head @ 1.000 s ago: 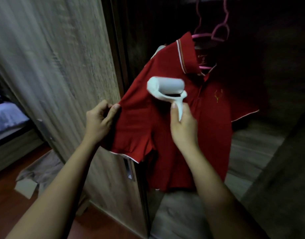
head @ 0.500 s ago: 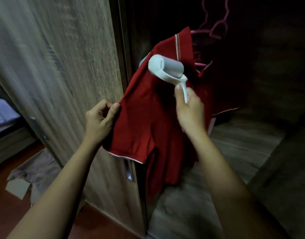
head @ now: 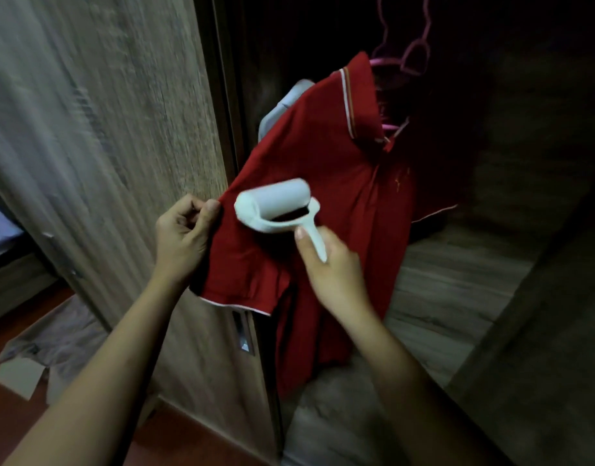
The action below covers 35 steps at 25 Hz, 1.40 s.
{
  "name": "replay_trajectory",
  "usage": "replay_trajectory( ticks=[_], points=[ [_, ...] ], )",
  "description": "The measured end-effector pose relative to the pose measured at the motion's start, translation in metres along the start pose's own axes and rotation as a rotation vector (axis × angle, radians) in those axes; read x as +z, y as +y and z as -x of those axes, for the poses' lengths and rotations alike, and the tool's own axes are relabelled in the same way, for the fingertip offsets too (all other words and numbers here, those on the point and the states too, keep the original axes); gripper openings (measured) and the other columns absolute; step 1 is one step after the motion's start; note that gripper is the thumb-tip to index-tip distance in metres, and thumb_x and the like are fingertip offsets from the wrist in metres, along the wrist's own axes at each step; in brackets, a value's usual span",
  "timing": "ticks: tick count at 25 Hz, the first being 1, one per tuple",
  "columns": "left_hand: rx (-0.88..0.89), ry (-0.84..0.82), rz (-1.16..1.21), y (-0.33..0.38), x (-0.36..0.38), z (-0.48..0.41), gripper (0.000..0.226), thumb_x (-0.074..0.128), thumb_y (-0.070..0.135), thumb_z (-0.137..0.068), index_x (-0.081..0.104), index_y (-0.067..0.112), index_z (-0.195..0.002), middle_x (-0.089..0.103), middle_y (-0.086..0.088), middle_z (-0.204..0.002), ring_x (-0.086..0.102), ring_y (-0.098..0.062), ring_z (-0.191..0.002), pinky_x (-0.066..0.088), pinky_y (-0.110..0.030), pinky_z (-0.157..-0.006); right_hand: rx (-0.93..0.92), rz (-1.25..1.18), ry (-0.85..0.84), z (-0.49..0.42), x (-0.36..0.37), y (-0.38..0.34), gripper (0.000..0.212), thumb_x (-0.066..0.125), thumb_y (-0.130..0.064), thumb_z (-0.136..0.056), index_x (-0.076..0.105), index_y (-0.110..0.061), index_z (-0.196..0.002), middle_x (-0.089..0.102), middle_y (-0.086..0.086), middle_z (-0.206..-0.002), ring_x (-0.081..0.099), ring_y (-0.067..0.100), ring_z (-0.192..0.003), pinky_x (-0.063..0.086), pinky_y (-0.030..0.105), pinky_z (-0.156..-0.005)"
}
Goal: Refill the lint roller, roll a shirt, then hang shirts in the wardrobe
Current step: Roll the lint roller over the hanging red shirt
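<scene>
The left hand pinches the red shirt sleeve taut on its pink hanger inside the wardrobe, so the right hand, gripping the lint roller, rolls flat fabric

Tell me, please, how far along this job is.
Done: the roller carries a white roll, and the shirt sits on a hanger. In hand: the left hand pinches its sleeve while the right hand holds the roller against it. Left: hanging shirts; another garment lies on the floor.

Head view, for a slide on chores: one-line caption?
Left hand pinches the hung shirt by a sleeve; right hand holds a lint roller on it.
</scene>
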<state>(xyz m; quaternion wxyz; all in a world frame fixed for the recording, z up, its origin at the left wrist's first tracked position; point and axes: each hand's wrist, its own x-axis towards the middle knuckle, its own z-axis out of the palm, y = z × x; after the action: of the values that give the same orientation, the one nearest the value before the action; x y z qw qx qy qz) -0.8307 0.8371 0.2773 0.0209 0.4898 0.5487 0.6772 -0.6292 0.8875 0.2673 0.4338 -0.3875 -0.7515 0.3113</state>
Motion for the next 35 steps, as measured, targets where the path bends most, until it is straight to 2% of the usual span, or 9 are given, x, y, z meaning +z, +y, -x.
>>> replay_trajectory(
  ticks=[3,7,14,17,20,22,27,31,35],
  points=[
    [-0.014,0.001,0.004,-0.001,0.002,0.001,0.034,0.056,0.020,-0.091,0.048,0.028,-0.059,0.049,0.020,-0.048,0.038,0.007,-0.047,0.030,-0.010,-0.047,0.080,0.052,-0.026,0.011,0.005,0.017,0.029,0.043,-0.053,-0.089,0.048,-0.028,-0.075,0.064,0.000,-0.068,0.063,0.030,-0.078,0.041,0.032,-0.061],
    [-0.032,0.037,0.058,-0.002,0.003,0.003,0.031,0.058,0.037,-0.085,0.050,0.028,-0.056,0.043,0.016,-0.047,0.031,0.002,-0.049,0.026,-0.018,-0.045,0.162,0.008,-0.148,0.068,0.024,0.043,0.022,0.051,-0.044,-0.089,0.057,-0.025,-0.083,0.070,0.004,-0.077,0.067,0.026,-0.081,0.042,0.031,-0.061],
    [-0.042,0.052,0.021,0.001,0.002,0.002,0.033,0.059,0.033,-0.087,0.050,0.028,-0.055,0.041,0.015,-0.046,0.031,0.002,-0.048,0.025,-0.018,-0.045,-0.124,-0.043,0.319,-0.057,-0.037,-0.008,0.028,0.048,-0.039,-0.093,0.061,-0.014,-0.091,0.070,0.012,-0.081,0.062,0.030,-0.075,0.031,0.030,-0.056],
    [-0.046,0.041,0.011,0.005,0.005,0.003,0.035,0.058,0.021,-0.091,0.046,0.026,-0.058,0.044,0.015,-0.045,0.032,0.003,-0.046,0.027,-0.015,-0.046,0.078,0.135,0.133,-0.003,-0.003,0.070,0.028,0.048,-0.041,-0.092,0.059,-0.015,-0.093,0.070,0.017,-0.083,0.065,0.036,-0.079,0.034,0.031,-0.054],
    [-0.054,0.029,0.030,0.006,0.004,0.002,0.034,0.060,0.032,-0.087,0.048,0.026,-0.056,0.045,0.004,-0.054,0.036,-0.006,-0.053,0.028,-0.021,-0.049,0.309,0.224,-0.114,0.054,0.019,0.127,0.031,0.049,-0.043,-0.091,0.060,-0.015,-0.100,0.071,0.020,-0.091,0.066,0.038,-0.088,0.045,0.036,-0.063],
    [-0.055,0.024,0.041,0.005,0.002,0.001,0.031,0.059,0.042,-0.082,0.051,0.027,-0.055,0.044,-0.004,-0.058,0.034,-0.013,-0.055,0.027,-0.025,-0.050,0.250,0.153,0.024,0.030,0.010,0.116,0.029,0.050,-0.039,-0.092,0.061,-0.014,-0.102,0.071,0.020,-0.092,0.066,0.037,-0.086,0.040,0.032,-0.060],
    [-0.024,0.058,0.007,0.001,0.003,0.001,0.031,0.058,0.045,-0.081,0.052,0.031,-0.055,0.045,0.015,-0.048,0.034,0.000,-0.050,0.028,-0.022,-0.049,-0.086,-0.054,0.371,-0.065,-0.022,0.039,0.025,0.050,-0.031,-0.093,0.059,-0.008,-0.091,0.067,0.017,-0.075,0.058,0.027,-0.065,0.023,0.025,-0.052],
    [-0.019,0.054,-0.008,-0.003,0.001,-0.001,0.031,0.059,0.045,-0.082,0.052,0.030,-0.056,0.045,0.015,-0.048,0.034,0.000,-0.050,0.028,-0.021,-0.048,0.099,0.049,0.168,-0.009,0.035,0.127,0.026,0.050,-0.035,-0.093,0.059,-0.010,-0.095,0.068,0.020,-0.076,0.066,0.035,-0.069,0.030,0.030,-0.052],
    [0.016,0.043,-0.021,-0.002,0.002,0.000,0.029,0.058,0.039,-0.083,0.052,0.031,-0.055,0.048,0.018,-0.048,0.037,0.005,-0.048,0.030,-0.014,-0.049,0.363,0.168,-0.168,0.090,0.075,0.223,0.075,0.034,-0.074,-0.076,0.063,-0.009,-0.099,0.070,0.020,-0.081,0.067,0.036,-0.077,0.042,0.031,-0.060]
  ],
)
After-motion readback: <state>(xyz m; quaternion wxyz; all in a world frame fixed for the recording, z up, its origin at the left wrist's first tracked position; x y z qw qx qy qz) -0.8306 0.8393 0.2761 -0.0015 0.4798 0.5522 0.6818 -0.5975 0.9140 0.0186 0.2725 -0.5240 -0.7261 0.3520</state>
